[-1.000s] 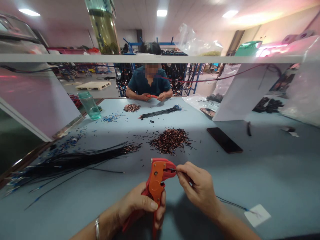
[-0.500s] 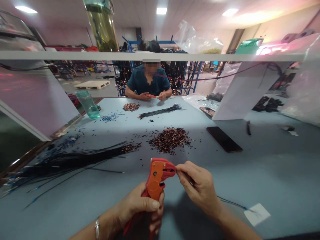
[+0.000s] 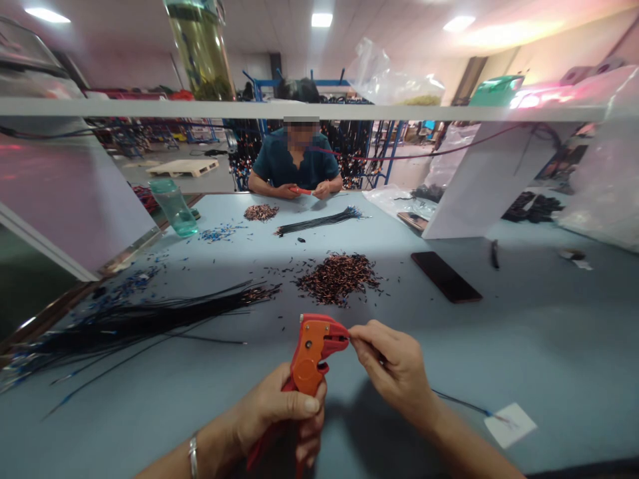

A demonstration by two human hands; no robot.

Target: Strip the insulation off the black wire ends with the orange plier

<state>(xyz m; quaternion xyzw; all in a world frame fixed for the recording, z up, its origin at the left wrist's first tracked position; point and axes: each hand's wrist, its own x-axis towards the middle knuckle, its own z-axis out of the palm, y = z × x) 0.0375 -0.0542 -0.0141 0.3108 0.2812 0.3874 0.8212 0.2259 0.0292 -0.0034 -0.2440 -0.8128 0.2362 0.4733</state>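
Note:
My left hand (image 3: pixel 282 409) is wrapped around the handles of a red and orange wire stripper (image 3: pixel 308 356), its jaws pointing right. At the tip of those jaws, my right hand (image 3: pixel 394 362) pinches a thin black wire between thumb and fingers. The pinched end is mostly hidden by the fingertips. From beneath my right wrist the wire (image 3: pixel 462 402) trails out to a blue-tipped end above a small white card (image 3: pixel 510 426). Just beyond the stripper lies a pile of short black and copper-coloured offcuts (image 3: pixel 338 278).
A bundle of black wires (image 3: pixel 150 319) lies at left, near scattered blue bits (image 3: pixel 137 283). A dark phone (image 3: pixel 446 277) rests at right. Across the table a person (image 3: pixel 295 159) holds a red tool, behind a wire bundle (image 3: pixel 319 221). A white shelf (image 3: pixel 319 110) spans overhead.
Both hands keep their grip, with the wire still at the stripper's jaws. The whole view has shifted very slightly.

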